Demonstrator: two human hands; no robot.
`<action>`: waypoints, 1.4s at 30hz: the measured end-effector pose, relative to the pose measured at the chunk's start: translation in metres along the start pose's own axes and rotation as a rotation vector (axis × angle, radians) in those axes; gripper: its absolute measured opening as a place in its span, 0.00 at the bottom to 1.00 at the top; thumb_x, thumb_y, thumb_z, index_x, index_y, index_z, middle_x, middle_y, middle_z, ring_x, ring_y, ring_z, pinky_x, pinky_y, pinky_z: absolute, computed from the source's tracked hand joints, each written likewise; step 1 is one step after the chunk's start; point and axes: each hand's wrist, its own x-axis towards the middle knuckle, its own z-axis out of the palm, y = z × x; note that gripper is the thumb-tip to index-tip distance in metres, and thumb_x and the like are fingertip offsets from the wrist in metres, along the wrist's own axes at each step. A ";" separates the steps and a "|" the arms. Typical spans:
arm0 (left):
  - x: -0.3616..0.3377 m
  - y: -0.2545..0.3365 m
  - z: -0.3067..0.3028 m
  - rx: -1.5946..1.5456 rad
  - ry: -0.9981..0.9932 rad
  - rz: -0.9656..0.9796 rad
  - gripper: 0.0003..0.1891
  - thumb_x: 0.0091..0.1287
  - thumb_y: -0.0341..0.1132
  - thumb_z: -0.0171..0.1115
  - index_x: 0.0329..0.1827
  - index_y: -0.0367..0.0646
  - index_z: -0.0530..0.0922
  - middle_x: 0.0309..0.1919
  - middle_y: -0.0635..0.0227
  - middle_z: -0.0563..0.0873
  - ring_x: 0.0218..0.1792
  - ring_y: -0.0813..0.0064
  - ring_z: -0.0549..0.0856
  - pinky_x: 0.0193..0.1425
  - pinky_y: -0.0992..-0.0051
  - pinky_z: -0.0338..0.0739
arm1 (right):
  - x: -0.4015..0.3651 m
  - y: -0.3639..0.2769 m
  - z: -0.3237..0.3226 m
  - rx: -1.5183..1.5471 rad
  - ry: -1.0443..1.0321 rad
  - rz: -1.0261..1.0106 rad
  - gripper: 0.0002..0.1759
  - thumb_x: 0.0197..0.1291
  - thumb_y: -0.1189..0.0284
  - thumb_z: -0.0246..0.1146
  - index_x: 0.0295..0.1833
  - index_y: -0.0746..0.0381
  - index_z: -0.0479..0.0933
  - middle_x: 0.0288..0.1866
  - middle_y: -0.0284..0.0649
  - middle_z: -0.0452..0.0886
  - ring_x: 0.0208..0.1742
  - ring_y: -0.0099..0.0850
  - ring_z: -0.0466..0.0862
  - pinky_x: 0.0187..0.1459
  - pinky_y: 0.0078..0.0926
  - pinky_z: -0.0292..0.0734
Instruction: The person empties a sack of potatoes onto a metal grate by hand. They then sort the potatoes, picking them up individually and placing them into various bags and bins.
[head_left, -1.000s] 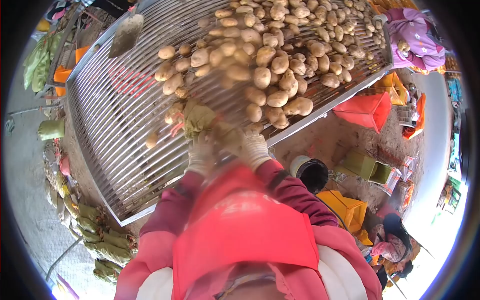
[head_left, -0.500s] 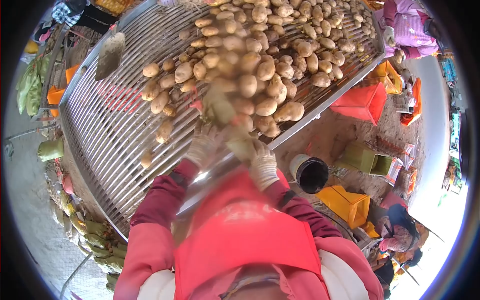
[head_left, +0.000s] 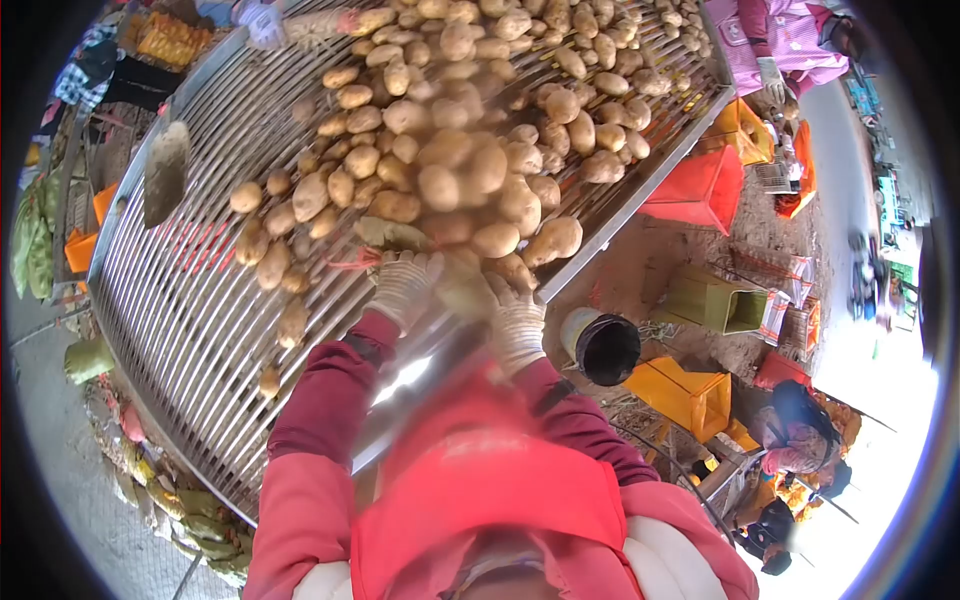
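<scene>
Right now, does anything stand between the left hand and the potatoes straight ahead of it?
Yes: a green sack is just beyond the left hand, between it and the nearest potatoes on the slatted table.

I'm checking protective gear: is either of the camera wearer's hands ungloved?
No: the left hand and the right hand both wear pale gloves that reach the dark red sleeves.

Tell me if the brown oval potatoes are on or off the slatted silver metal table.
On: the potatoes rest across the metal table, bare slats showing beside them.
</scene>
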 end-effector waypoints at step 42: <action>0.373 0.033 -0.125 -0.218 0.135 0.213 0.30 0.66 0.40 0.65 0.71 0.47 0.69 0.54 0.47 0.83 0.55 0.47 0.84 0.64 0.56 0.76 | 0.262 0.274 -0.071 0.031 -0.310 0.252 0.25 0.58 0.64 0.69 0.60 0.59 0.75 0.51 0.49 0.86 0.48 0.49 0.88 0.50 0.42 0.84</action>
